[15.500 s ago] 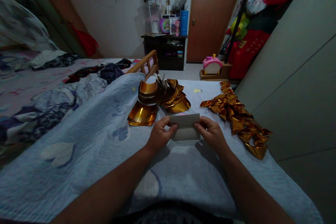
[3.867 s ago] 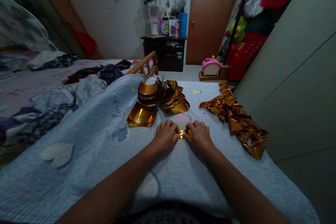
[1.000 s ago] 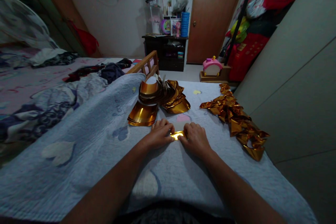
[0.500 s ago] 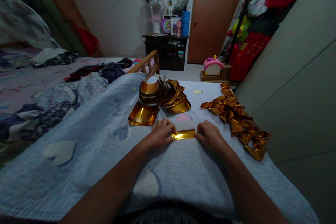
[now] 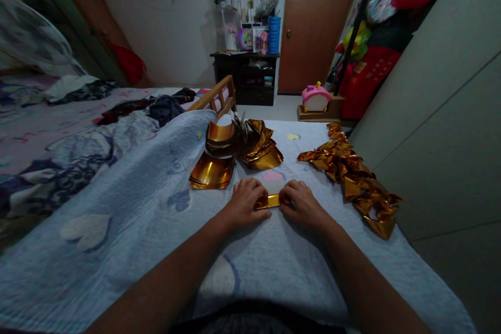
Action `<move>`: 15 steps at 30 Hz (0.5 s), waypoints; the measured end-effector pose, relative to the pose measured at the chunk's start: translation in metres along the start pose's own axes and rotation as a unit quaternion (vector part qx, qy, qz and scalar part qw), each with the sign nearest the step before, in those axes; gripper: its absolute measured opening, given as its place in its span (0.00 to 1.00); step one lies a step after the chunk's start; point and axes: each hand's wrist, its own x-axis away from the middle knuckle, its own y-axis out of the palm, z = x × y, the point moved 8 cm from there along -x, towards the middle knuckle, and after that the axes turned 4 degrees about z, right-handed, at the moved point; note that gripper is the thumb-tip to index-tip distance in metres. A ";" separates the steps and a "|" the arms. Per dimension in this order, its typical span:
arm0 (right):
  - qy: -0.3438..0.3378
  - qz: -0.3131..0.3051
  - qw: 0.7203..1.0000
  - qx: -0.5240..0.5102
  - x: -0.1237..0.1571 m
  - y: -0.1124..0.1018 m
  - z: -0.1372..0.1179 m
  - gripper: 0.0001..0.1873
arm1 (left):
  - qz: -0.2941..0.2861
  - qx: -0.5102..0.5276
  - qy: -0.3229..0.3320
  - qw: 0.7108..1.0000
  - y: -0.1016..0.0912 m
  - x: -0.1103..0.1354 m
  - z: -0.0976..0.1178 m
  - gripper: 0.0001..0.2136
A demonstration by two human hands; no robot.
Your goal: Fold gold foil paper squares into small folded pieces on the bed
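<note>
A sheet of gold foil paper point(image 5: 274, 200) lies on the blue bedspread, its near edge turned over to show a shiny gold strip and its pale back showing behind. My left hand point(image 5: 249, 202) grips the left end of that strip, fingers curled over it and thumb along the near side. At the right end, my right hand point(image 5: 299, 202) holds the strip in the same way. Beyond my left hand sit stacks of loose gold foil sheets point(image 5: 213, 169), some of them curled. To the right lies a pile of folded gold foil pieces point(image 5: 352, 177).
The quilted blue bedspread point(image 5: 133, 229) covers the surface under my hands. A wooden rail point(image 5: 219, 95) stands at its far edge. A pink toy point(image 5: 315, 98) sits on a box beyond. Pale cabinet doors point(image 5: 442, 167) border the right side; rumpled clothes point(image 5: 129, 125) lie on the left.
Both hands have moved inward along the gold strip, so less of it shows between them. My fingers now curl over it, with the thumbs on its near side.
</note>
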 end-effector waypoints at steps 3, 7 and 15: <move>-0.003 0.007 1.000 0.000 -0.002 0.000 -0.001 0.06 | 0.025 0.007 0.029 0.999 0.000 -0.002 0.002 0.10; -0.001 0.017 1.000 0.005 -0.005 -0.001 -0.003 0.11 | 0.033 0.028 0.059 0.997 -0.002 -0.003 0.006 0.06; 0.064 0.056 0.987 -0.132 -0.007 -0.010 0.008 0.06 | 0.089 0.142 0.000 0.986 -0.018 -0.003 0.001 0.06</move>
